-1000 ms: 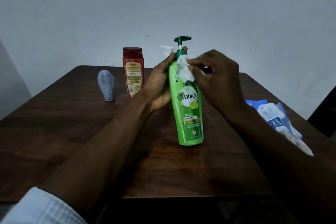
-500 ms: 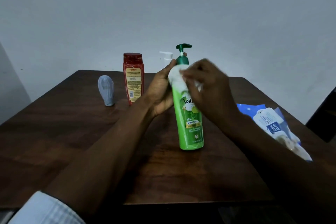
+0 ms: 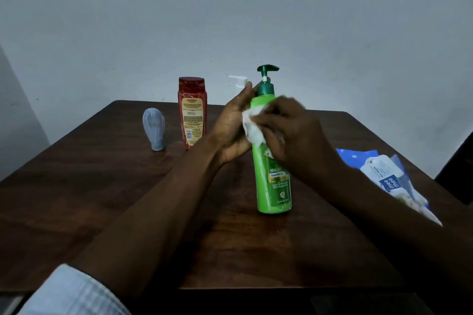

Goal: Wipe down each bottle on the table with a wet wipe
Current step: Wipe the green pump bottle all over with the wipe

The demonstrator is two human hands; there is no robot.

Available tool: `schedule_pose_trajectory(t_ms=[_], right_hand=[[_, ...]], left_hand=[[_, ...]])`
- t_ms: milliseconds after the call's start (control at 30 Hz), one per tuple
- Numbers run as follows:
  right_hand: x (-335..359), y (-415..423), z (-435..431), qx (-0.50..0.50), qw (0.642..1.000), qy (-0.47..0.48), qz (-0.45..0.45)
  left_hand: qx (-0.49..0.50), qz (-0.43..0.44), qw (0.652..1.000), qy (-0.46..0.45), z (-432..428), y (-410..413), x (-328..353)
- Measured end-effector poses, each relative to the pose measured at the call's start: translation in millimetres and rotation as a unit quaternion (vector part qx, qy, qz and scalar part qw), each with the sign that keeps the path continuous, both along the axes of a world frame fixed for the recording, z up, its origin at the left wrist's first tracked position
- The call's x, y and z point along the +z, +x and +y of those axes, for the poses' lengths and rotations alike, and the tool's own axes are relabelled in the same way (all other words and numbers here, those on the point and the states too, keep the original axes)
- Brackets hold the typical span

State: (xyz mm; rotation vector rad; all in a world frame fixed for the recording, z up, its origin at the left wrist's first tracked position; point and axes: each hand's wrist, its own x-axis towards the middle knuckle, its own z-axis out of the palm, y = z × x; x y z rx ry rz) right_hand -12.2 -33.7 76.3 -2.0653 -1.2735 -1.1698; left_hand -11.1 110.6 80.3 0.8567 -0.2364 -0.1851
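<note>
Head view: green bottle [image 3: 273, 186] between hands [image 3: 261, 130]

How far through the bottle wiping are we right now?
In hand: the left hand steadies the green shampoo pump bottle while the right hand rubs a wet wipe on its upper body. Left, apparently: the red bottle, grey bottle and white pump bottle behind. Finished bottles: cannot tell.

A dark, polished wood grain with a soft sheen is shown by the table [image 3: 122, 202]. Glossy, smooth plastic is seen on the green bottle [image 3: 273, 186] and the red bottle [image 3: 192, 112]; the small grey bottle [image 3: 154, 128] looks matt. The wet wipe [image 3: 253, 125] appears soft, crumpled cloth-like; the wipes pack [image 3: 389, 179] is shiny film.
</note>
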Motion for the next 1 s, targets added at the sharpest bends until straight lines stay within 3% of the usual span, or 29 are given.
schedule_pose_trajectory(t_ms=[167, 400, 700, 900, 1000], right_hand=[[-14.1, -11.6, -9.9, 0.023, 0.996, -0.080, -0.006], [21.9, 13.5, -4.2, -0.016, 0.997, 0.060, 0.045], [-31.0, -22.0, -22.6, 0.028, 0.991, -0.127, 0.014], [2.1, 4.7, -18.9, 0.020, 0.998, 0.003, 0.063], [-4.4, 2.9, -17.6, 0.008, 0.998, -0.013, 0.065]], left_hand=[[-0.017, -0.021, 1.000, 0.009, 3.0, 7.5, -1.9], [-0.027, -0.031, 0.998, -0.045, -2.7, 4.6, -3.4], [-0.040, -0.005, 0.999, 0.036, 0.0, 2.4, -3.0], [-0.024, 0.017, 0.999, 0.013, -3.5, 1.1, -0.3], [-0.010, 0.024, 1.000, 0.015, -4.6, -2.0, 0.7]])
